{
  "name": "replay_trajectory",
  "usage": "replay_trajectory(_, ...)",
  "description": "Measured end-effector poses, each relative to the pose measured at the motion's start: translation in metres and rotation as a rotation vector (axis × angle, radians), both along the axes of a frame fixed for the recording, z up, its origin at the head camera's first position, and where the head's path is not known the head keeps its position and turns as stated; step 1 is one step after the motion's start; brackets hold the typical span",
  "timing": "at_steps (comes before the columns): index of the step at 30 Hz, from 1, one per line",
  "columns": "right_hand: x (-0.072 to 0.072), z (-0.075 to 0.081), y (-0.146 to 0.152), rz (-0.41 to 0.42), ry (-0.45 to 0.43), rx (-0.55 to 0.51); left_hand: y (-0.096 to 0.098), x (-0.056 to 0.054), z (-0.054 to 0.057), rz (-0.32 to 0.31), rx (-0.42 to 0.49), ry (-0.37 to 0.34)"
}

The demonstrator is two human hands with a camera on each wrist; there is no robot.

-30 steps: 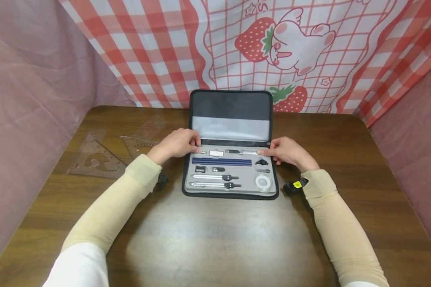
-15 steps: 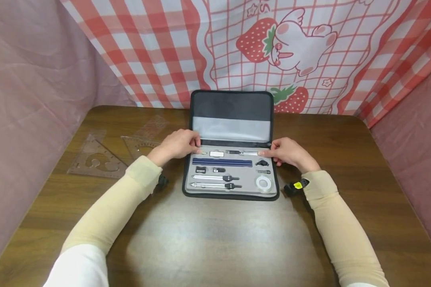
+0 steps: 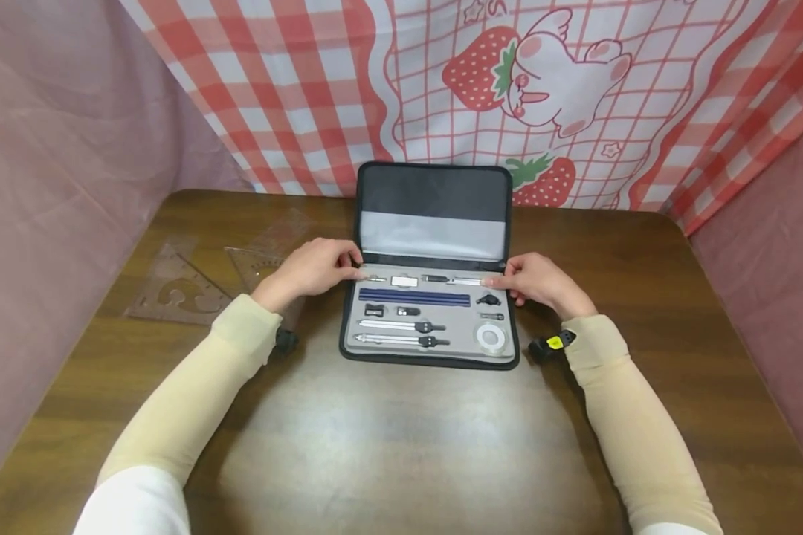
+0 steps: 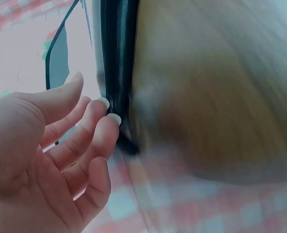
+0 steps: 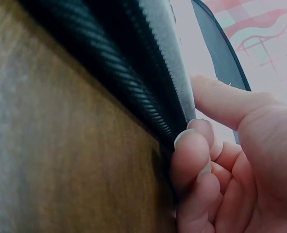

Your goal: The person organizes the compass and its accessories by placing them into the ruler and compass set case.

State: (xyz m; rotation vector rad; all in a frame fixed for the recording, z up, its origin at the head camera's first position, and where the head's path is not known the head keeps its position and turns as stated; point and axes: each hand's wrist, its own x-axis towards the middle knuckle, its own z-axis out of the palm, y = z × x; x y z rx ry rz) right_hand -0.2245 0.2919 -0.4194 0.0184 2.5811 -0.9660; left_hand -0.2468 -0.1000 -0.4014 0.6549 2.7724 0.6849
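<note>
Black case [image 3: 435,192] is lying open toward the back of the brown wooden table [image 3: 401,446], its lid [image 3: 435,234] standing raised before the checked red-and-white cloth [image 3: 288,74]. Left hand [image 3: 311,269] is positioned at the rear left corner of the grey tray [image 3: 459,328]; its fingers are curving loosely, the fingertips [image 4: 115,119] are lying at the black edge and the thumb is standing apart from them. Whether those fingertips are bearing on the edge, the views cannot tell. Right hand [image 3: 538,282] is pinching the rear right edge of the case, thumb on the tray side, curled fingers against the outer side.

Within the tray, a slim metal piece [image 3: 376,279] is lying just beside the left thumb, and a slim black-and-silver tool [image 3: 465,281] is reaching the right thumb. A white block [image 3: 404,281] is sitting between them. Dark blue sticks [image 3: 414,298] are occupying the next row; two silver compasses [image 3: 428,341] are lying nearer the person, with a round white item [image 3: 480,339] to their right.

On the table's left, a clear set square [image 3: 181,286] is lying flat near another clear piece [image 3: 247,264]. Cream sleeves [image 3: 174,401] are covering both forearms.
</note>
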Motion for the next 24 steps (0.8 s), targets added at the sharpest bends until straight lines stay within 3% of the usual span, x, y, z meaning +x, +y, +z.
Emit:
replay_trajectory(5,-0.001,0.002,-0.001,0.014,-0.006,-0.002,-0.04,-0.003,0.007,0.105,-0.019,0.024)
replay_trajectory(11,-0.002,0.003,0.002,0.004,0.007,0.017,-0.081,-0.023,0.011,0.257,-0.075,0.069)
replay_trajectory(18,0.001,0.004,0.001,0.012,-0.001,-0.002,-0.092,-0.047,0.011,0.366,-0.174,-0.016)
replay_trajectory(24,0.002,0.004,0.001,0.023,0.005,0.005,-0.09,-0.059,0.012,0.374,-0.201,-0.105)
